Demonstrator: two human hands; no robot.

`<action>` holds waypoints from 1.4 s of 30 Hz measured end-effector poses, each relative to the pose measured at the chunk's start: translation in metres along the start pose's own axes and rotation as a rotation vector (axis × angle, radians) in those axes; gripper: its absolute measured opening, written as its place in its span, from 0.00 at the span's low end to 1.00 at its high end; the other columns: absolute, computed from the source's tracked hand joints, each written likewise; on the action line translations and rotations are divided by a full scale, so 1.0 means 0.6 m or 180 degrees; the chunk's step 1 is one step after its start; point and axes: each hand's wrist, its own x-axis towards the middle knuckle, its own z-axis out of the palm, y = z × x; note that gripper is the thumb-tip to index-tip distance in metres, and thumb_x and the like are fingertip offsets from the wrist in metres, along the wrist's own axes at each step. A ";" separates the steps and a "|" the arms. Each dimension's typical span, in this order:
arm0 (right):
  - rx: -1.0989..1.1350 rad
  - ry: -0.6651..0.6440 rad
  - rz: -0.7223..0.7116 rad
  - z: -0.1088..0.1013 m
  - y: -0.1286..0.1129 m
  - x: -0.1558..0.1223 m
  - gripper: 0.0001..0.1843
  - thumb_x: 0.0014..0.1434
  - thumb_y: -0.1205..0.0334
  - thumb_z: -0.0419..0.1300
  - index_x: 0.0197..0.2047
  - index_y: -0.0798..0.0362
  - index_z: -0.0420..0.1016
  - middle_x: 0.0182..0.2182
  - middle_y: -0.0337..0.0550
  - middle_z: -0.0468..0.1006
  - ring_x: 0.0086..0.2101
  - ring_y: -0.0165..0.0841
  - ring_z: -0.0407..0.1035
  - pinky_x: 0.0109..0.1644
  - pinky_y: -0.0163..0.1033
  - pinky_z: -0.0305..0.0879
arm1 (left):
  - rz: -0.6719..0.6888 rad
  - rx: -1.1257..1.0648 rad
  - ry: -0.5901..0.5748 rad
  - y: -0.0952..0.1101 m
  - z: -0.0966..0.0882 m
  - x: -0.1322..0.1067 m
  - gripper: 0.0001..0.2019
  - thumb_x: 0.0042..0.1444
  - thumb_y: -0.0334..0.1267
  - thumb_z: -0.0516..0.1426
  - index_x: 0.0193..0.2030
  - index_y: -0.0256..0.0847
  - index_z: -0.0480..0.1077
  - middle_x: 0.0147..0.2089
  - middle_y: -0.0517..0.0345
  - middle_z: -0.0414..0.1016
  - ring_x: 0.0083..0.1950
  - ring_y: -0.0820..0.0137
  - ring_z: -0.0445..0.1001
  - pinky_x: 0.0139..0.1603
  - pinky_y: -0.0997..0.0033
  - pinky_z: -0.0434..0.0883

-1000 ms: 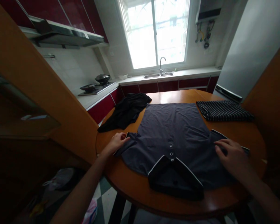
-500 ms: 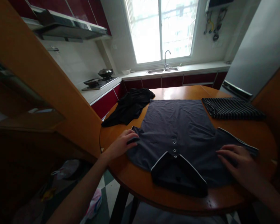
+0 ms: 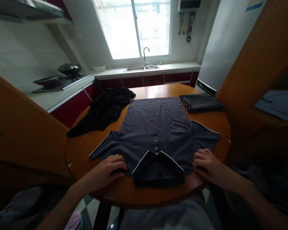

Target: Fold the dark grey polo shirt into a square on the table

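Navy polo shirt [image 3: 158, 127] lies flat mid-tabletop [image 3: 91, 150], collar at the near edge. Both hands, left hand [image 3: 108, 167] and right hand [image 3: 206, 163], press its shoulders, fingers curled, gripping nothing. A tug could drag the collar off.

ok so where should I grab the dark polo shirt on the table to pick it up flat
Pinch the polo shirt at its two shoulders, either side of the collar, coming from the near table edge. It lies spread front-up with the collar toward you, and the left hand and right hand already rest on those shoulders, so it should probably hang evenly.
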 end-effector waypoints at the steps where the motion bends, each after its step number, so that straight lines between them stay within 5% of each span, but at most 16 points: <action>1: -0.0036 0.0027 -0.0028 -0.001 -0.003 0.000 0.07 0.65 0.69 0.57 0.36 0.50 0.73 0.36 0.40 0.75 0.41 0.35 0.67 0.51 0.45 0.57 | 0.0011 0.0060 -0.0020 0.003 0.001 0.002 0.06 0.64 0.31 0.57 0.44 0.45 0.74 0.44 0.57 0.73 0.46 0.67 0.71 0.49 0.70 0.67; 14: -0.0262 0.0188 -0.0132 -0.002 -0.016 -0.011 0.08 0.59 0.71 0.59 0.32 0.49 0.73 0.36 0.40 0.74 0.40 0.35 0.67 0.51 0.46 0.57 | 0.0461 0.0436 0.0243 0.019 0.001 -0.016 0.08 0.66 0.27 0.53 0.38 0.42 0.70 0.43 0.56 0.72 0.44 0.68 0.68 0.49 0.68 0.64; 20: -0.0161 0.0430 -0.0169 0.016 -0.027 0.006 0.11 0.60 0.65 0.63 0.46 0.45 0.77 0.43 0.43 0.77 0.45 0.39 0.70 0.53 0.48 0.61 | 0.0231 0.0274 0.0274 0.038 -0.004 -0.019 0.06 0.62 0.33 0.60 0.45 0.43 0.72 0.46 0.54 0.73 0.48 0.65 0.69 0.52 0.65 0.67; 23: -0.0060 0.0462 -0.0361 0.032 -0.033 0.017 0.07 0.63 0.66 0.61 0.43 0.46 0.77 0.40 0.42 0.78 0.43 0.37 0.71 0.51 0.47 0.63 | 0.0280 0.0360 0.0367 0.045 0.004 -0.012 0.09 0.62 0.37 0.62 0.49 0.45 0.73 0.46 0.53 0.74 0.49 0.64 0.70 0.53 0.64 0.67; 28: -0.0178 0.0501 -0.0486 0.041 -0.032 0.019 0.07 0.65 0.67 0.59 0.39 0.46 0.77 0.37 0.40 0.77 0.40 0.35 0.70 0.50 0.45 0.62 | 0.0416 0.0571 0.0409 0.058 0.028 0.001 0.05 0.66 0.34 0.57 0.42 0.44 0.75 0.41 0.55 0.75 0.44 0.66 0.70 0.49 0.65 0.65; 31: -0.0233 0.0728 -0.0398 0.041 -0.034 0.013 0.05 0.64 0.63 0.61 0.43 0.46 0.78 0.39 0.41 0.78 0.41 0.36 0.71 0.50 0.45 0.63 | 0.0510 0.0718 0.0576 0.064 0.035 0.000 0.08 0.67 0.32 0.54 0.40 0.42 0.74 0.39 0.54 0.75 0.41 0.67 0.70 0.46 0.64 0.65; 36: -0.0118 0.1070 -0.0376 0.048 -0.054 0.014 0.12 0.61 0.61 0.64 0.49 0.46 0.77 0.44 0.45 0.78 0.45 0.39 0.70 0.50 0.46 0.66 | 0.0820 0.0795 0.0349 0.063 0.039 -0.011 0.10 0.68 0.33 0.52 0.40 0.43 0.75 0.38 0.54 0.77 0.40 0.68 0.72 0.45 0.63 0.66; 42: -0.0033 0.1010 -0.0671 0.070 -0.121 0.036 0.09 0.62 0.65 0.62 0.45 0.46 0.77 0.43 0.45 0.77 0.45 0.41 0.69 0.52 0.51 0.63 | 0.0218 0.0041 0.1118 0.018 0.024 -0.034 0.07 0.68 0.35 0.55 0.43 0.41 0.76 0.38 0.53 0.76 0.40 0.69 0.74 0.42 0.69 0.70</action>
